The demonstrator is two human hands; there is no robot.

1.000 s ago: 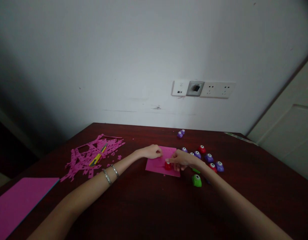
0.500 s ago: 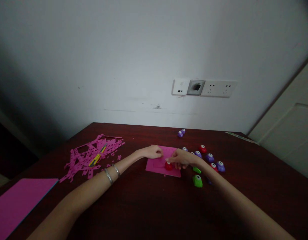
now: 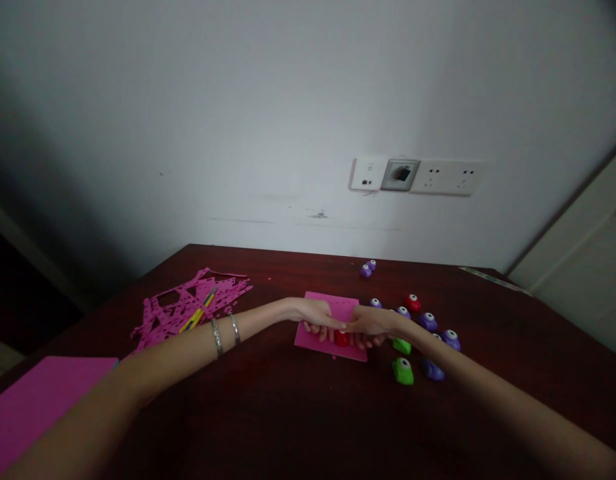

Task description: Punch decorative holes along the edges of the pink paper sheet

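A red craft punch (image 3: 342,338) sits on a pink foam or paper sheet (image 3: 308,339) in the middle of the table. From its left side my left hand (image 3: 314,316) grips it, thumb reaching over the top. My right hand (image 3: 372,325) closes on it from the right, and the two thumbs meet above its button, which they hide. Just right of my right hand stand a green craft punch (image 3: 403,371) and several purple ones, such as this purple punch (image 3: 428,321).
Pink punched scraps (image 3: 163,320) lie at the left with a yellow utility knife (image 3: 197,312) on them. A stack of pink sheets (image 3: 43,393) is at the near left. Two purple punches (image 3: 367,270) stand by the wall. A ruler-like strip (image 3: 493,279) lies back right.
My left hand has moved right from the sheet onto the red punch. Its thumb now joins my right thumb on top. The view has shifted slightly.
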